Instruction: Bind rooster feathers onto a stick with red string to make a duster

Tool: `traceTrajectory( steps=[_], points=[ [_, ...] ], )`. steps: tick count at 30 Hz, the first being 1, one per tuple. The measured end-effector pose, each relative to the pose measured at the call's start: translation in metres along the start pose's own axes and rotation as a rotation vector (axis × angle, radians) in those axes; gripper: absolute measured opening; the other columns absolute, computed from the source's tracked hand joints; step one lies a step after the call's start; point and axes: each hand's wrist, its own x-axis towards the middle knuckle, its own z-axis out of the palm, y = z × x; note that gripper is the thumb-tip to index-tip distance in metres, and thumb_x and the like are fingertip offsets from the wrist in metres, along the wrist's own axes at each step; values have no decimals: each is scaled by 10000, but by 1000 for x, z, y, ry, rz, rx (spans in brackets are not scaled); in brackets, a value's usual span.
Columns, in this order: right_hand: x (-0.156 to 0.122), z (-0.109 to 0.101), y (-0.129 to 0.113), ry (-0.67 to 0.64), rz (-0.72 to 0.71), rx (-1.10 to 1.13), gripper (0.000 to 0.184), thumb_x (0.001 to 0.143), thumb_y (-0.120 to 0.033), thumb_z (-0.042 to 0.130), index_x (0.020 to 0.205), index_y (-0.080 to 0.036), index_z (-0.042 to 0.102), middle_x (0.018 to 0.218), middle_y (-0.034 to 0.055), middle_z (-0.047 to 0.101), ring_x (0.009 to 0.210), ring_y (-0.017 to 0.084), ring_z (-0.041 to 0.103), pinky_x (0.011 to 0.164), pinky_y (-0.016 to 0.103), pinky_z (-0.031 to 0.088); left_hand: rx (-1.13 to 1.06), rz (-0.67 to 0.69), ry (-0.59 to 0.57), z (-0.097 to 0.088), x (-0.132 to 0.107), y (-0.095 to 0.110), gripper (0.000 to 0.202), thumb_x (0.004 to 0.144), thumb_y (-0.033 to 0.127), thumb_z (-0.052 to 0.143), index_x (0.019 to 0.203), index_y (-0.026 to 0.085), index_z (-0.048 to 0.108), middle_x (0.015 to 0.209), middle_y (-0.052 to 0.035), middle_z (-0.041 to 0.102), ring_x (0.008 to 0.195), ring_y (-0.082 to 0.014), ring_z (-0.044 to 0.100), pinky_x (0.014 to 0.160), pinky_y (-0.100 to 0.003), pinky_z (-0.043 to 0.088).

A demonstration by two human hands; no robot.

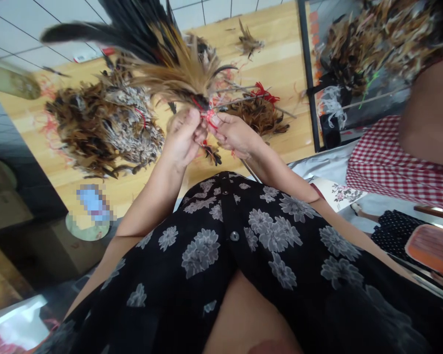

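Holding a feather bundle up over the wooden counter, with long dark plumes at the far end and brown ones fanned around the base. Pinching closed at that base with the left hand; gripping the red tie there between thumb and fingers of the right hand. Just beyond the right hand, a smaller feather heap with red strips. Near the left hand, a large feather pile. Farther off, a small tuft. Past a black bar, more feathers, near another person's arm.
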Motion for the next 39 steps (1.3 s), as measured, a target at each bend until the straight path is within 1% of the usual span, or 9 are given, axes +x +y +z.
traceTrajectory(
  steps=[4,8,14,19,24,29,33,35,39],
  points=[
    [-2,-4,-5,95,31,46,453,1174,-365,519,759,-193,457,639,-81,362,544,48,258,487,154,240,-151,-108,-14,2,-2,0,602,1009,747,708,761,236,510,703,-10,528,591,-136,509,502,-287,412],
    [2,-9,-7,224,48,76,428,1169,-310,520,761,-206,443,648,-72,366,563,67,262,507,179,258,-152,-107,12,17,-16,5,595,1083,679,626,751,227,426,710,-10,460,602,-140,454,525,-285,397],
    [11,-13,0,379,59,32,387,1141,-148,459,757,-194,461,680,-56,340,602,78,241,551,206,254,-64,-70,13,36,-28,6,574,1061,730,618,802,238,472,736,-31,492,707,-182,559,551,-294,416],
    [21,-22,19,356,-72,-61,385,1139,-277,516,763,-203,477,726,-38,343,629,90,299,569,210,288,-55,-36,45,44,-32,9,623,998,797,672,809,243,458,716,-17,432,722,-187,564,540,-280,388],
    [29,-27,27,331,-113,-137,379,1140,-401,536,814,-212,496,749,-31,364,637,95,343,564,206,308,-34,-30,39,50,-36,11,669,944,819,727,776,240,439,697,-13,418,651,-170,488,523,-295,348],
    [23,-28,13,351,-50,-60,325,1139,-279,533,821,-212,509,714,-46,359,603,98,279,556,228,311,8,-8,32,44,-30,7,619,994,784,682,787,243,463,722,-24,443,694,-188,533,551,-298,382],
    [22,-38,8,361,-48,-60,358,1149,-280,461,796,-236,497,698,-31,377,569,123,243,531,276,309,-21,-62,-7,33,-19,-4,578,1025,727,666,782,241,468,766,-38,514,704,-183,552,549,-293,406],
    [25,-47,12,364,-76,-108,359,1139,-324,486,786,-257,501,695,-11,416,570,147,296,551,301,367,-79,-88,-18,26,-12,-15,551,1008,671,718,768,239,474,814,-49,581,684,-168,541,536,-290,404],
    [36,-74,33,401,-115,-233,369,1095,-484,586,785,-295,522,717,42,543,703,225,536,656,361,496,-43,-192,-51,7,1,-46,490,972,607,785,748,242,547,866,-65,657,717,-168,570,538,-280,401]
  ],
)
